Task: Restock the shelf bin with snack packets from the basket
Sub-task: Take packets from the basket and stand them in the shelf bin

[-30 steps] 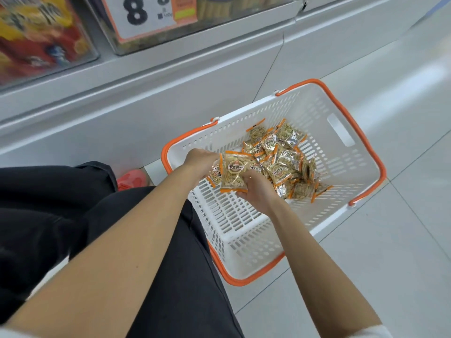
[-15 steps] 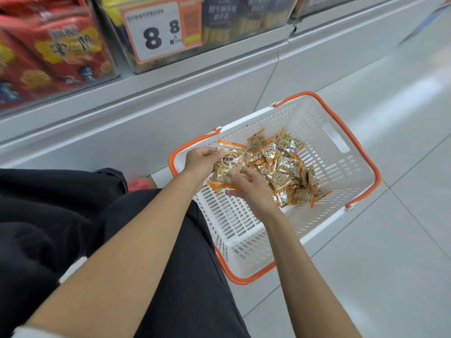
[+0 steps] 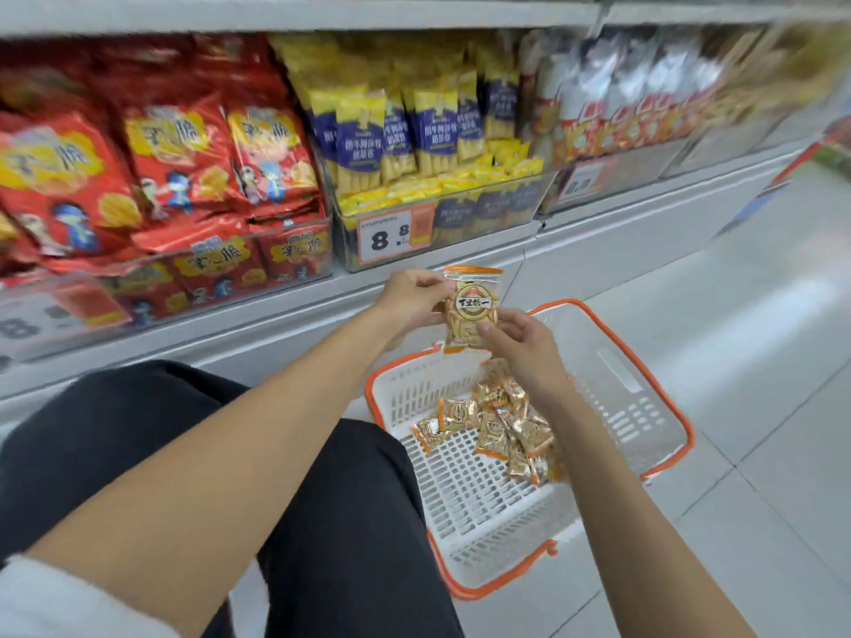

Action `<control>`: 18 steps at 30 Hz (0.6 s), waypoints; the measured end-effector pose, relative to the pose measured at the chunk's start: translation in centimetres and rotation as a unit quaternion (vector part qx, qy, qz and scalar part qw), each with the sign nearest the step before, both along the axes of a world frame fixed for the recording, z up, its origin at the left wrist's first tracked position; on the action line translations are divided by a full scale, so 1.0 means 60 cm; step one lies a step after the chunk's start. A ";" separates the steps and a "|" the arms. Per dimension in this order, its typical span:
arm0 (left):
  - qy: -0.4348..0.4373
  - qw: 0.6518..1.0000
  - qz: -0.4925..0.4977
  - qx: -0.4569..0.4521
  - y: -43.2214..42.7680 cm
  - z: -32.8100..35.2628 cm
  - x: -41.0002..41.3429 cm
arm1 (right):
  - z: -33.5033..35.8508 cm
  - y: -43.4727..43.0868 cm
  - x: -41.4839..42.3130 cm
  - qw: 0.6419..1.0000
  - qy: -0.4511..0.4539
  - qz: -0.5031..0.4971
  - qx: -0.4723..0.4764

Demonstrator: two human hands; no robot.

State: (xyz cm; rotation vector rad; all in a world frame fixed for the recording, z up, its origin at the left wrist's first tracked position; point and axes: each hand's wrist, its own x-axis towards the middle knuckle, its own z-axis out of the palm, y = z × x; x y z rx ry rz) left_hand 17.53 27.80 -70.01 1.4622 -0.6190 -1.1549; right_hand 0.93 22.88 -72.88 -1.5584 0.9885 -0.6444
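Both hands pinch one snack packet above the basket: left hand at its top corner, right hand fingers lower. A light pinch could let it slip back before reaching the shelf bin.

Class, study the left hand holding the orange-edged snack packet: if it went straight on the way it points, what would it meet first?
The left hand, with its orange-edged snack packet, would probably meet the front of the clear plastic shelf bin of yellow-and-blue packs; depth is unclear.
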 end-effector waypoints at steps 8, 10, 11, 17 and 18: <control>-0.108 0.986 0.040 -0.122 0.027 0.243 0.066 | 0.239 0.003 0.069 0.986 -0.016 0.021 -0.166; -0.127 0.978 0.045 -0.158 0.050 0.303 0.087 | 0.290 0.014 0.094 0.977 -0.023 0.020 -0.213; -0.134 0.974 0.047 -0.175 0.062 0.332 0.100 | 0.314 0.017 0.109 0.972 -0.027 0.013 -0.234; -0.192 0.945 0.088 -0.250 0.119 0.484 0.194 | 0.466 0.050 0.229 0.939 -0.082 0.012 -0.333; -0.189 0.942 0.099 -0.260 0.125 0.508 0.212 | 0.491 0.054 0.252 0.930 -0.093 0.013 -0.355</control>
